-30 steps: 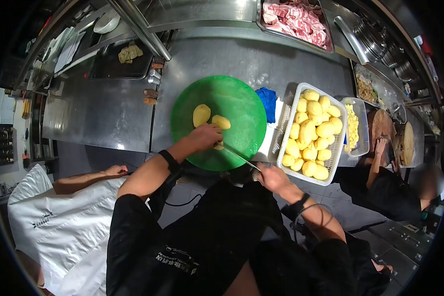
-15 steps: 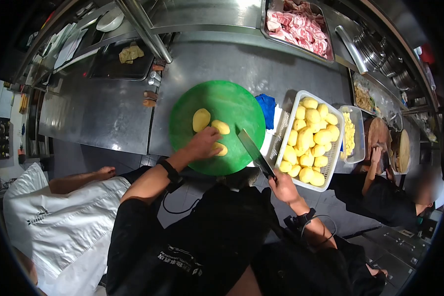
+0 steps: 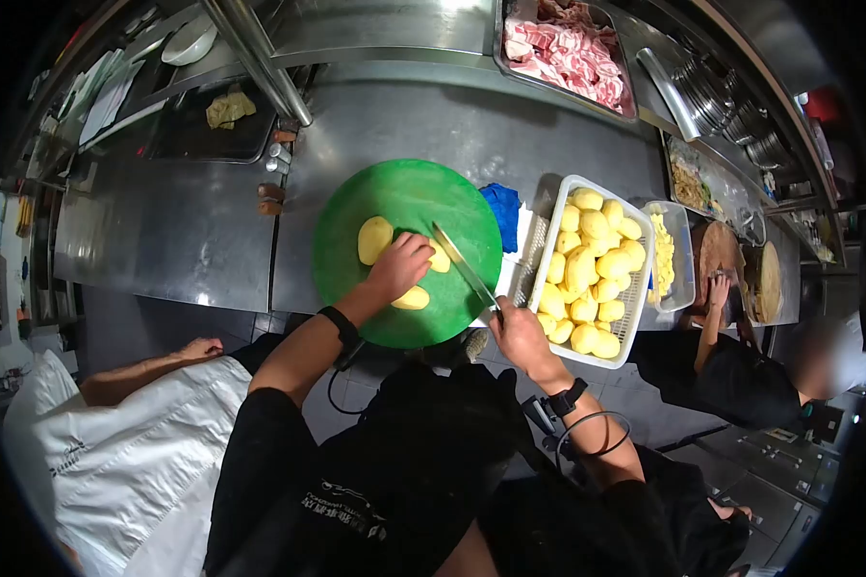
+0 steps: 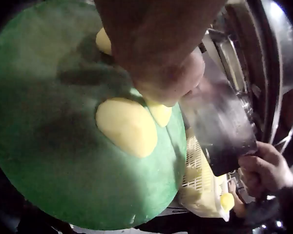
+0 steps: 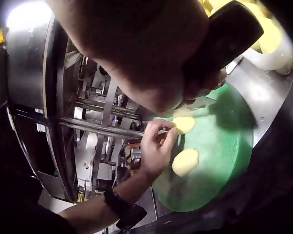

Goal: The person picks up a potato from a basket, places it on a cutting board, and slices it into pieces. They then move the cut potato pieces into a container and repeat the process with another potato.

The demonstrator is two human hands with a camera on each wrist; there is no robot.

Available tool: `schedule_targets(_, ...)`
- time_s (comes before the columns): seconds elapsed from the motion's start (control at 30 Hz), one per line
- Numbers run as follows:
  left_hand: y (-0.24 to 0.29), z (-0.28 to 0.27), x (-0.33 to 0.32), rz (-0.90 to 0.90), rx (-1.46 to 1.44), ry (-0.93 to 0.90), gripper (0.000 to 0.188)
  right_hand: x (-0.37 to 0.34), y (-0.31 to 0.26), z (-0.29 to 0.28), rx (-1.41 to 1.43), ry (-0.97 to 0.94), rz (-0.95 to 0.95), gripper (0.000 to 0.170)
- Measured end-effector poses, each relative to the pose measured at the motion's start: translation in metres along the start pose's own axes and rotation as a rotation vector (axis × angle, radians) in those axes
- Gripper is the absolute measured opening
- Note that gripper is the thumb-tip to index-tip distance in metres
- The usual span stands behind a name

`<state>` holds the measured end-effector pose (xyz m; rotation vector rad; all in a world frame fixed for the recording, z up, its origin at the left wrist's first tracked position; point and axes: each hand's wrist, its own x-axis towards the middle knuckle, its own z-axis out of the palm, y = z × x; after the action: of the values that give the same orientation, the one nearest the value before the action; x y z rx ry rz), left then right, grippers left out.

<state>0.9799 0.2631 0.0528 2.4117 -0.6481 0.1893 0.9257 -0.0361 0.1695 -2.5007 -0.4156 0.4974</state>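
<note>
On the round green cutting board (image 3: 356,313) lie three peeled potato pieces. My left hand (image 3: 401,264) grips the right-hand potato piece (image 3: 440,256), its fingers curled at that piece's left side; the right wrist view shows thumb and fingers pinching this potato (image 5: 186,125). A larger potato piece (image 3: 375,239) lies to the left, and another potato piece (image 3: 413,298) is near the board's front, beside my left wrist. My right hand (image 3: 522,338) holds a broad-bladed kitchen knife (image 3: 464,264) by its dark handle. The blade slants over the board's right side, just right of the gripped potato.
A white plastic basket (image 3: 624,332) of peeled potatoes stands right of the board, with a blue cloth (image 3: 500,216) between. Beyond it is a clear tub (image 3: 681,274) of cut yellow pieces. A meat tray (image 3: 568,58) sits at the back. Another person (image 3: 731,361) works at right.
My left hand has left the front potato piece and moved up to the right-hand one. The knife came away from the front piece to the right, then swung back left beside the gripped potato.
</note>
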Motion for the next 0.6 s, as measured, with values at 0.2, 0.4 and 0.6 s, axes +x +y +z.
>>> schedule_targets(0.2, -0.001, 0.003, -0.002, 0.119, 0.079, 0.061, 0.02, 0.008, -0.017, -0.004, -0.046, -0.017, -0.043, 0.016)
schedule_targets(0.4, -0.001, 0.01, -0.006, 0.088, 0.071, 0.088, 0.021, 0.018, -0.012, -0.014, -0.067, -0.123, -0.04, 0.018)
schedule_targets(0.6, 0.003, 0.009, -0.007, 0.059, 0.048, 0.07, 0.018, 0.04, 0.016, 0.027, -0.001, -0.15, -0.073, 0.024)
